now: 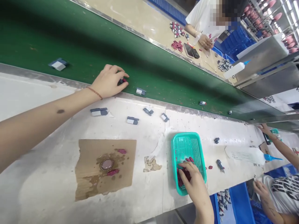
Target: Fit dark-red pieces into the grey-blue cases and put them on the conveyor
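My left hand [109, 81] reaches over the green conveyor belt [163, 84], its thumb and fingers curled around a small dark and red part [121, 81] near the belt's edge. My right hand [193, 179] is inside a turquoise plastic basket [173, 155], fingertips among small dark red pieces [189, 159] with thumb and forefinger apart. Just right of my left hand, a grey and white part [140, 91] lies on the belt. Similar parts, one of them a grey and white piece [132, 120], rest on the white table below the belt.
A stained cardboard sheet [86, 155] bears a round pinkish disc [107, 164] and two red pieces. Right of the basket lies a white bottle [245, 154] with a blue nozzle. A co-worker's hand [205, 42] is across the belt; another person's arm [277, 143] is at right.
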Motion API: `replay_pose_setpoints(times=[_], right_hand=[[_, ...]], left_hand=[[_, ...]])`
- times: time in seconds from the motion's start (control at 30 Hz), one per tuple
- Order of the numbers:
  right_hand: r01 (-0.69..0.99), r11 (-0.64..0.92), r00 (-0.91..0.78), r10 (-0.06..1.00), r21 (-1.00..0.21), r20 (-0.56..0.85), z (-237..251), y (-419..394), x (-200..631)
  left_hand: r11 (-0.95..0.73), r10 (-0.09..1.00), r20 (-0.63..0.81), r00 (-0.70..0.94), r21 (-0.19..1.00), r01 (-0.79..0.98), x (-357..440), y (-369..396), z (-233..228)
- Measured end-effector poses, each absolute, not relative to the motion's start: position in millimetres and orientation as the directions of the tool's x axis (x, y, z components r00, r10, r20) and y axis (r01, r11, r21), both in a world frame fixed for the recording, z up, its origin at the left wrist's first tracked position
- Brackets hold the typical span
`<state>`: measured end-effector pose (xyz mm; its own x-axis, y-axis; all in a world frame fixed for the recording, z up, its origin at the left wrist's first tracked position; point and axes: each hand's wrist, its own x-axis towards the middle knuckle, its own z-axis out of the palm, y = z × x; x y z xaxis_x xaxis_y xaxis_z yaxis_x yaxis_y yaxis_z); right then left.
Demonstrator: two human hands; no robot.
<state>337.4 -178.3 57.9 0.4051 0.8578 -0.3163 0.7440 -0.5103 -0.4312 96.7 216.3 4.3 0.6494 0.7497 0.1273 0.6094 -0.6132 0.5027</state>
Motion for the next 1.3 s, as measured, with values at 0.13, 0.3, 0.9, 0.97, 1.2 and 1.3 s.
replay_pose_setpoints(times=[0.13,0.3,0.9,0.97,1.2,1.3], right_hand=[[0.746,-0.492,0.351,0.863,-0.449,-0.362,61.1,-168.3,327.6],[0.633,-0.517,0.422,0.854,-0.576,-0.303,58.5,-166.0,330.0],[0.050,-0.242,0.453,0.870,-0.969,-0.193,56.6,-119.4,287.6],[0.131,-0.255,0.396,0.899,-0.958,-0.186,54.1,-109.2,271.0],[0.469,-0.127,0.070,0.992,-0.874,-0.107,37.5,-80.5,210.8],[0.577,0.132,-0.179,0.983,-0.806,0.032,29.3,-69.7,195.5]], left_hand=[[-0.776,0.599,0.141,0.788,0.342,0.529,130.5,204.3,0.7],[-0.751,0.594,0.116,0.796,0.435,0.497,163.1,197.2,-5.1],[0.298,0.702,-0.359,0.615,0.933,0.204,63.5,68.5,46.3],[0.422,0.685,-0.414,0.600,0.896,0.138,48.1,56.9,43.3],[0.624,0.675,-0.533,0.511,0.781,-0.010,11.4,29.5,37.0],[0.629,0.705,-0.543,0.456,0.776,-0.050,2.0,20.3,34.0]])
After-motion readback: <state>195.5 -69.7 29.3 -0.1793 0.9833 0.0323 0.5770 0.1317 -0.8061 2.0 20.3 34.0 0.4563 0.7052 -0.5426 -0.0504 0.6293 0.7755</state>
